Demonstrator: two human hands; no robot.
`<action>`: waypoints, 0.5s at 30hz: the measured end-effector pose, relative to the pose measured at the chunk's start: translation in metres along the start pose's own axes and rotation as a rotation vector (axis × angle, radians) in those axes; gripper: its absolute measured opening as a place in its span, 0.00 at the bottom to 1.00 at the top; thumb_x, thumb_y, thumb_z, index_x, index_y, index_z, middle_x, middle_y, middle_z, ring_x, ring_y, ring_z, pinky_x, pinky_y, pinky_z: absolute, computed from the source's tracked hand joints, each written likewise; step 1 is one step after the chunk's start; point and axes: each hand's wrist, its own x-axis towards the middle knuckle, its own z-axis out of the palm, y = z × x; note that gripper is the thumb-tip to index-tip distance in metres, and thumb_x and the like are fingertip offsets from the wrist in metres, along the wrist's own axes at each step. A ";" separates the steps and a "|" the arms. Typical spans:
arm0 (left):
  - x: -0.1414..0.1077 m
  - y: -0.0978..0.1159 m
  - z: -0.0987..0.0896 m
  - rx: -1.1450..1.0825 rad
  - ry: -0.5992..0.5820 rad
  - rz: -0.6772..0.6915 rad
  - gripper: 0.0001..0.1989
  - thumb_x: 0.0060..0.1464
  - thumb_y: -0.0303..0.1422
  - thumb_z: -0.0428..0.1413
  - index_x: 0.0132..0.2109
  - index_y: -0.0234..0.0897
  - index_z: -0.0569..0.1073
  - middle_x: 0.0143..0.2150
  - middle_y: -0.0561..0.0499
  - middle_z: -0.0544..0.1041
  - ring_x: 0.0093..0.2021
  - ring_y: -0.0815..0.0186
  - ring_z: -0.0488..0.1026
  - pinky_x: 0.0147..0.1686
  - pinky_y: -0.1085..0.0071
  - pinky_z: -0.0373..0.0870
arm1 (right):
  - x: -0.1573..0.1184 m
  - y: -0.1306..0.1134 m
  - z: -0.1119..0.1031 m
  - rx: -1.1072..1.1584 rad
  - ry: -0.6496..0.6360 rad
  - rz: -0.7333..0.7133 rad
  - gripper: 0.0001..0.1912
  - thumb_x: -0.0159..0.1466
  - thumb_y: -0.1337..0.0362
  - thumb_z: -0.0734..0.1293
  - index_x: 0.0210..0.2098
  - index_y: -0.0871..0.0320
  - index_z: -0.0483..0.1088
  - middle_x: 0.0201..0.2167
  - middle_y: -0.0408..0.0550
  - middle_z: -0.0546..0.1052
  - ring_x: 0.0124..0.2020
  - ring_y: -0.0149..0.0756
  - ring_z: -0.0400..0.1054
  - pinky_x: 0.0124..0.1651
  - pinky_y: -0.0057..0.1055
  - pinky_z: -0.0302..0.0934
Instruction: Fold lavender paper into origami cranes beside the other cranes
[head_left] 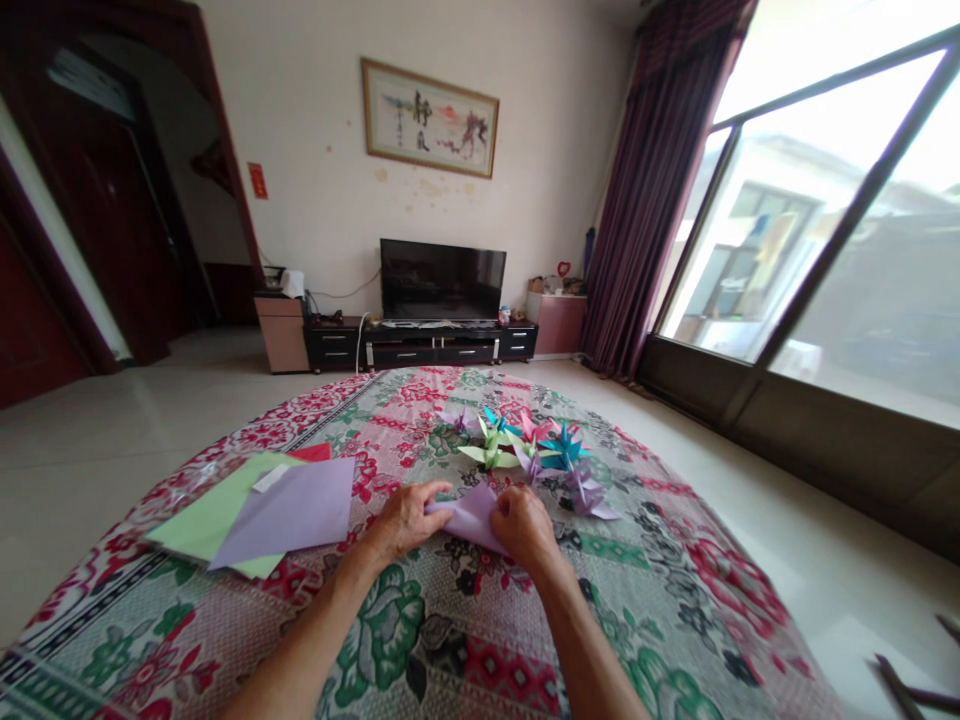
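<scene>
A partly folded sheet of purple origami paper point(471, 516) lies low over the patterned tablecloth, between my two hands. My left hand point(409, 518) pinches its left corner between thumb and fingers. At the right side, my right hand point(523, 520) is closed on the same sheet, its fingertips partly hidden. Just beyond the hands sits a cluster of folded paper cranes, among them a green crane point(491, 450), a blue crane point(568, 447), a pink crane point(531, 428) and a purple crane point(589, 492).
Flat sheets rest to the left: a purple sheet point(300, 508) over green paper point(202, 510), with red paper point(311, 453) peeking out and a small white slip point(270, 479) on top. The round table's tablecloth point(622, 570) reaches its curved edge. Beyond stands a television point(442, 282) on a low cabinet.
</scene>
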 end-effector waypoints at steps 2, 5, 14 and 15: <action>0.000 0.001 -0.003 -0.032 -0.017 -0.014 0.22 0.45 0.38 0.55 0.49 0.39 0.73 0.33 0.49 0.75 0.32 0.66 0.70 0.34 0.74 0.65 | 0.000 -0.001 -0.001 0.032 -0.023 0.007 0.08 0.52 0.70 0.61 0.27 0.59 0.72 0.28 0.51 0.75 0.31 0.35 0.66 0.32 0.27 0.50; -0.001 0.001 -0.007 -0.069 -0.037 -0.007 0.22 0.45 0.37 0.55 0.49 0.38 0.73 0.32 0.51 0.75 0.31 0.67 0.69 0.32 0.75 0.64 | 0.000 -0.003 -0.001 0.086 -0.040 -0.007 0.08 0.50 0.71 0.61 0.27 0.59 0.72 0.27 0.49 0.75 0.31 0.35 0.67 0.31 0.26 0.51; -0.002 0.009 -0.019 -0.046 0.085 0.080 0.23 0.46 0.35 0.54 0.51 0.35 0.71 0.38 0.47 0.75 0.39 0.63 0.71 0.40 0.72 0.66 | 0.005 -0.005 0.000 0.590 -0.191 0.060 0.20 0.50 0.68 0.63 0.44 0.59 0.68 0.32 0.47 0.76 0.30 0.33 0.69 0.31 0.25 0.58; -0.002 0.013 -0.022 -0.040 0.130 0.098 0.23 0.46 0.36 0.54 0.51 0.35 0.71 0.43 0.45 0.74 0.43 0.62 0.70 0.44 0.71 0.65 | 0.005 -0.006 -0.002 0.733 -0.242 0.041 0.20 0.50 0.67 0.63 0.43 0.59 0.68 0.31 0.47 0.76 0.29 0.32 0.68 0.31 0.26 0.59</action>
